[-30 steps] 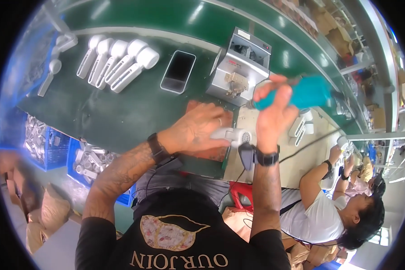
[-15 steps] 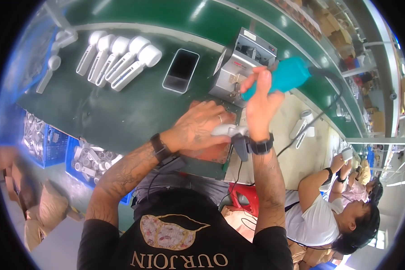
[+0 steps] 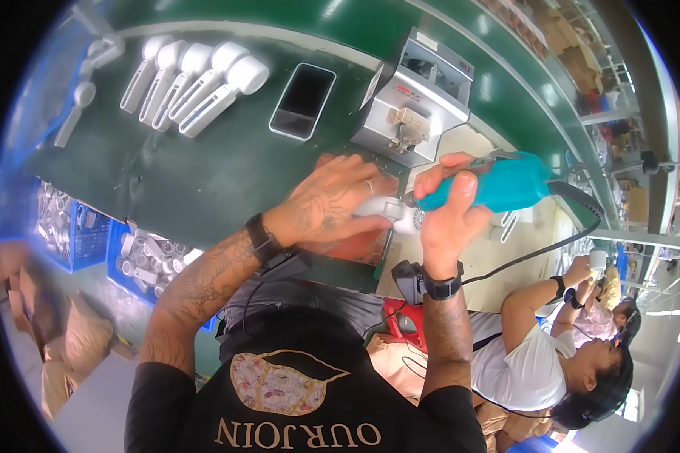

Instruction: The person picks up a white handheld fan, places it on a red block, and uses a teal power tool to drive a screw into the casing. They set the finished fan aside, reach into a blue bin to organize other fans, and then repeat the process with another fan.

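Observation:
My left hand (image 3: 336,200) is closed around a white round-headed handheld device (image 3: 406,217), pressing it down over a reddish-brown mat (image 3: 355,250). The device's round end sticks out to the right of my fingers. In my right hand (image 3: 453,226) is a teal electric screwdriver (image 3: 514,181), gripped near its front and lying almost level. Its tip points left and meets or nearly meets the device beside my left fingers; exact contact is too small to tell. A black cord (image 3: 582,198) runs from the screwdriver's rear.
A grey metal screw feeder (image 3: 378,124) stands just beyond my hands. Several white devices (image 3: 217,90) lie in a row at far left, beside a phone (image 3: 304,102). Blue crates of white parts (image 3: 147,260) sit at left below the bench. A co-worker (image 3: 533,332) sits at right.
My right hand has brought the screwdriver down and nearer, from in front of the screw feeder to the device. My left hand keeps its hold, and the view has shifted slightly.

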`<move>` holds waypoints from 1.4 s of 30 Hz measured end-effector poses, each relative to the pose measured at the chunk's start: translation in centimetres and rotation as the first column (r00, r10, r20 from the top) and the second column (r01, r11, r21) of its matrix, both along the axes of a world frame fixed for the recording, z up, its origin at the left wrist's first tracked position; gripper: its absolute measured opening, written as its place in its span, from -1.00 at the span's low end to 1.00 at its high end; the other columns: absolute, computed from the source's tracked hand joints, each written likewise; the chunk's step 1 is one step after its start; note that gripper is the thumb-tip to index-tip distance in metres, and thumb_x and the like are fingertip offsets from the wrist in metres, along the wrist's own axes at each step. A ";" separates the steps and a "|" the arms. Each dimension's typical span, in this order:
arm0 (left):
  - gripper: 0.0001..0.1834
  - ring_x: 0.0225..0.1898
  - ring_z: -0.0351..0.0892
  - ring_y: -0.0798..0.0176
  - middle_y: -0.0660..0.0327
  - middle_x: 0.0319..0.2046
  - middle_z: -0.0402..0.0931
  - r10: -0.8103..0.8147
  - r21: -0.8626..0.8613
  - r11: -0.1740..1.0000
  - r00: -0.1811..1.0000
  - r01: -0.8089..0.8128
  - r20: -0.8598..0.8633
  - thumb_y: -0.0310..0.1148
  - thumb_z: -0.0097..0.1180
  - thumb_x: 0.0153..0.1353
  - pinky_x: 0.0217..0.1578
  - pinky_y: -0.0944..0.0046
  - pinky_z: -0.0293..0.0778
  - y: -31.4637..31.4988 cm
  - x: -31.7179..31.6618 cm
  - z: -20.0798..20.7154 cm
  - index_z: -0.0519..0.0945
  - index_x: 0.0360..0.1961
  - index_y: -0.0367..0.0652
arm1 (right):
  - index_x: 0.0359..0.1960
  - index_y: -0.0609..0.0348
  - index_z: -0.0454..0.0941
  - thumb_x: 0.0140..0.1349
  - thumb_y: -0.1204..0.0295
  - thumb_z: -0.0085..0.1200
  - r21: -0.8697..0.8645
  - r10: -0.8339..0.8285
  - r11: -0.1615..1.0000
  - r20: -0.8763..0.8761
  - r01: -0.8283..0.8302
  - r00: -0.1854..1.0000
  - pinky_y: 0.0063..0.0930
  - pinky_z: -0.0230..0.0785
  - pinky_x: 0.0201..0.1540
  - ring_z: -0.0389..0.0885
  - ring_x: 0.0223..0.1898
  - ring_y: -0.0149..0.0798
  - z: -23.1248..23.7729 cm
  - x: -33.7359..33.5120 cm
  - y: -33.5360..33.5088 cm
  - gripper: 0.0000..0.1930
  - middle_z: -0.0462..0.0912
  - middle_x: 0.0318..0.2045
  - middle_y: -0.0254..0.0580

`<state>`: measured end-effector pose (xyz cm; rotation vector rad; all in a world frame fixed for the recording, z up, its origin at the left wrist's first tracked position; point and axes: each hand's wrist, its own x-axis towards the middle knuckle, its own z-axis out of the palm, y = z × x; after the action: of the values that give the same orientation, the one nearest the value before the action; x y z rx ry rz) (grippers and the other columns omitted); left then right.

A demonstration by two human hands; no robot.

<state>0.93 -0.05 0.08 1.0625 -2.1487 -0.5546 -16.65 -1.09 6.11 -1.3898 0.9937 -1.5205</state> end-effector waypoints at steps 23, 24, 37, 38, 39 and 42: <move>-0.49 -0.02 0.45 -0.02 0.11 -0.09 0.49 -0.005 -0.101 0.995 1.000 0.005 0.006 0.00 0.24 0.25 0.08 0.04 0.38 0.2 0.0 -0.5 0.57 0.09 -0.11 | -0.12 0.32 0.47 0.52 0.06 -0.06 -0.146 -0.133 0.982 -0.096 0.118 0.986 -0.46 0.37 -0.41 0.53 -0.51 -0.33 2.5 2.0 -5.0 -0.55 0.53 -0.55 -0.23; -0.48 -0.08 0.46 0.01 0.15 -0.12 0.50 0.021 -0.139 0.990 0.999 -0.026 -0.040 0.03 0.29 0.20 0.05 0.05 0.40 0.0 0.0 -0.4 0.62 0.06 -0.08 | -0.13 0.29 0.49 0.53 0.12 -0.05 -0.193 -0.157 0.973 -0.167 0.124 0.973 -0.46 0.37 -0.40 0.53 -0.51 -0.35 2.7 2.3 -5.7 -0.61 0.56 -0.53 -0.23; -0.57 -0.05 0.47 0.02 0.16 -0.14 0.48 -0.014 -0.012 1.000 1.000 0.014 0.009 -0.10 0.27 0.19 0.03 0.07 0.42 0.3 0.5 0.7 0.59 0.01 -0.10 | -0.14 0.24 0.49 0.55 0.20 -0.11 -0.081 -0.087 0.994 -0.115 0.078 0.990 -0.48 0.34 -0.42 0.50 -0.53 -0.40 1.5 2.8 -4.3 -0.68 0.51 -0.59 -0.32; -0.58 -0.02 0.46 -0.03 0.12 -0.11 0.48 -0.033 -0.012 0.999 0.999 0.033 0.005 -0.12 0.21 0.24 0.05 0.02 0.41 0.0 0.6 0.7 0.58 0.04 -0.12 | -0.12 0.28 0.48 0.54 0.15 -0.07 -0.076 -0.099 0.993 -0.104 0.091 0.990 -0.45 0.35 -0.42 0.48 -0.53 -0.36 2.1 2.5 -3.3 -0.63 0.50 -0.59 -0.29; -0.59 0.00 0.46 -0.08 0.07 -0.09 0.48 -0.054 -0.009 0.998 0.999 0.054 0.001 -0.15 0.16 0.29 0.07 -0.03 0.40 0.2 0.4 0.6 0.56 0.07 -0.14 | -0.12 0.28 0.48 0.54 0.15 -0.07 -0.064 -0.098 0.994 -0.108 0.092 0.989 -0.45 0.35 -0.42 0.48 -0.53 -0.36 2.1 1.7 -2.1 -0.63 0.50 -0.59 -0.29; -0.60 -0.04 0.46 -0.06 0.08 -0.12 0.48 -0.018 -0.104 0.994 0.999 0.013 -0.049 -0.18 0.16 0.28 0.02 -0.01 0.41 0.1 0.1 -0.2 0.56 0.07 -0.14 | -0.06 0.38 0.42 0.45 0.00 0.06 -0.049 0.044 0.998 0.015 -0.043 0.999 -0.38 0.36 -0.41 0.46 -0.52 -0.27 1.8 -0.3 0.5 -0.46 0.47 -0.55 -0.18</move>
<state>0.99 0.01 -0.16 0.9659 -2.1198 -0.4668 -16.93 -0.56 7.92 -1.4218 0.9164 -1.5307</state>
